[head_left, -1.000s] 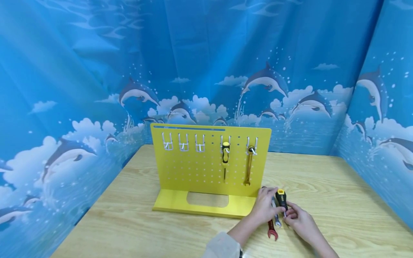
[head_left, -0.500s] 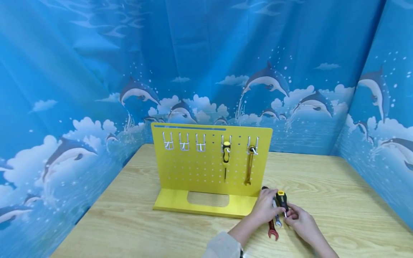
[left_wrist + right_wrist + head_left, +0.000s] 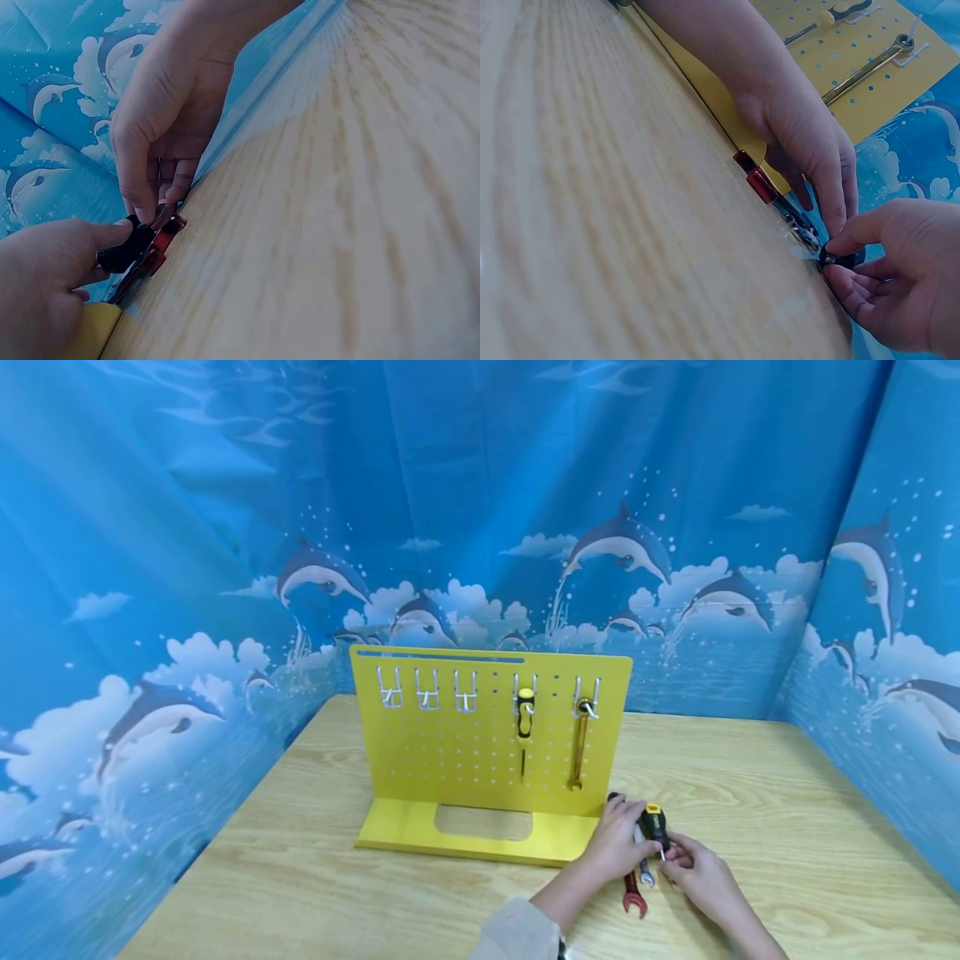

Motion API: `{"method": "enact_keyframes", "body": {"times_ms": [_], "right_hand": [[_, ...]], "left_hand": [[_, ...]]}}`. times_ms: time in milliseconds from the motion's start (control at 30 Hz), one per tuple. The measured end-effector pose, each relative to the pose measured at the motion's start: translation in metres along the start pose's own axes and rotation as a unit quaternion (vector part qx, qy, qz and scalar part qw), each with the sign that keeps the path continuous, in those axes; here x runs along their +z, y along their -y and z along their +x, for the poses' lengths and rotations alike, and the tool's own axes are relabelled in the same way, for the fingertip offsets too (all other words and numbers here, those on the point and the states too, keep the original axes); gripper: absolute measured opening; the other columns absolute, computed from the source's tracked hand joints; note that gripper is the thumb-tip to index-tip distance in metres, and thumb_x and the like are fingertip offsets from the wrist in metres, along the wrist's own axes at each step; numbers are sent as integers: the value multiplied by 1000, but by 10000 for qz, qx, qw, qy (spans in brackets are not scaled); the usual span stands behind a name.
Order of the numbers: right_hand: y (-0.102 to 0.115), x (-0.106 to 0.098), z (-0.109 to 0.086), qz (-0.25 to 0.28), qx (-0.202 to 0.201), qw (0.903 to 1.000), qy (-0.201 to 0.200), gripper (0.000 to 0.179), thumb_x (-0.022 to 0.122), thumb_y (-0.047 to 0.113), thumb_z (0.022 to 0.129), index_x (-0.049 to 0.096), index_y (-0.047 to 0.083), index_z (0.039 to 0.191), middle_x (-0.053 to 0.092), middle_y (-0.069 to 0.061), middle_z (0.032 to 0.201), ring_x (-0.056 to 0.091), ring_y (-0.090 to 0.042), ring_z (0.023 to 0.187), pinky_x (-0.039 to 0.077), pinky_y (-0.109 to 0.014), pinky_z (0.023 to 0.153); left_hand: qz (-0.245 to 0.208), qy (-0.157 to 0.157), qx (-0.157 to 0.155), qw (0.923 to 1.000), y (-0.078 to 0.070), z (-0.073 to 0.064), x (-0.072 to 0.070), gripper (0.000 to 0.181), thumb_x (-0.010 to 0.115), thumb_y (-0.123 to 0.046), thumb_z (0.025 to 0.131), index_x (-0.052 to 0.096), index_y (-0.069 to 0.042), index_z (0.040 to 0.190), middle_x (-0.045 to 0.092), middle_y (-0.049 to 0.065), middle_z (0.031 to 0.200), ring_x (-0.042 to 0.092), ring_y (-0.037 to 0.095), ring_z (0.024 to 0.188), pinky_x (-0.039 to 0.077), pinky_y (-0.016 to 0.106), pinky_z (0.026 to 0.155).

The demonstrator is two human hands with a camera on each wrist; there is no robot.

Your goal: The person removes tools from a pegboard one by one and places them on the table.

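At the head view's lower right, the left hand [image 3: 617, 839] and right hand [image 3: 699, 875] pinch one black screwdriver [image 3: 656, 825], seemingly to steady it.

- Held screwdriver [image 3: 655, 828], four o'clock, is black and yellow.
- Lowest wrench [image 3: 633, 900], five o'clock, is red.
- Pegboard [image 3: 442, 760], six o'clock, is yellow.
- Curtain [image 3: 480, 485], twelve o'clock, is dolphin-patterned blue.

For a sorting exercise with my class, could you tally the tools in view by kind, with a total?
Screwdrivers: 2 (hanging screwdriver on the yellow pegboard; held screwdriver in the right hand)
Wrenches: 3 (gold combination wrench on the pegboard; red wrench and silver wrench, both partly hidden by the left hand)
Total: 5
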State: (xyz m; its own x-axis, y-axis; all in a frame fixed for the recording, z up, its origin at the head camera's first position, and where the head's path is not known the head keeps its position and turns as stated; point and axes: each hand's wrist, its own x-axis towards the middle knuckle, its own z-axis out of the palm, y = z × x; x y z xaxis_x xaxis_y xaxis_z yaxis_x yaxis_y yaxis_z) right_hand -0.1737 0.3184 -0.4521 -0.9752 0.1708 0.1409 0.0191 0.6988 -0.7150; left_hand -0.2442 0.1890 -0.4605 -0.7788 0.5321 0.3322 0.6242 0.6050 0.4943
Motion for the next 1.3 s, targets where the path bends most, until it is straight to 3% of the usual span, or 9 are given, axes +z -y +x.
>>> {"method": "enact_keyframes", "body": {"times_ms": [167,500,867,1100,1300], "right_hand": [[0,0,-1,23,-114,9999,-103,47,63,3,78,49,-19,117,59,-5,81,56,-13,71,46,-22,61],[4,-5,-2,-51,112,9999,-95,47,63,13,85,49,-15,120,60,-5,83,58,-11,69,45,-24,61],[3,-7,-2,-193,-155,9986,-467,39,63,9,84,54,-14,114,60,-9,87,60,-20,76,48,-25,64],[3,-7,0,80,-172,9952,-957,35,60,7,86,54,-10,116,60,-15,94,59,-16,77,48,-20,61],[15,-10,-1,543,-475,9855,-1538,28,60,6,87,58,-5,113,59,-13,94,52,4,75,45,-10,64]], "left_hand": [[22,-14,3,10000,0,0,1,57,69,-33,81,52,-8,129,52,0,126,35,18,126,29,25,102],[-80,-7,-57,10000,0,0,1,58,71,-34,80,51,-9,129,52,-2,125,35,18,126,28,25,103],[-167,-31,-136,9998,1,1,2,58,71,-34,80,51,-9,129,51,-2,126,36,16,125,30,24,102],[-989,-466,-309,9935,0,1,-2,49,73,-25,79,57,-11,123,54,1,120,47,12,112,37,21,94],[-2303,-411,-307,9718,1,-4,-13,39,72,-19,80,61,-12,117,58,-8,109,53,6,101,42,20,88]]}}
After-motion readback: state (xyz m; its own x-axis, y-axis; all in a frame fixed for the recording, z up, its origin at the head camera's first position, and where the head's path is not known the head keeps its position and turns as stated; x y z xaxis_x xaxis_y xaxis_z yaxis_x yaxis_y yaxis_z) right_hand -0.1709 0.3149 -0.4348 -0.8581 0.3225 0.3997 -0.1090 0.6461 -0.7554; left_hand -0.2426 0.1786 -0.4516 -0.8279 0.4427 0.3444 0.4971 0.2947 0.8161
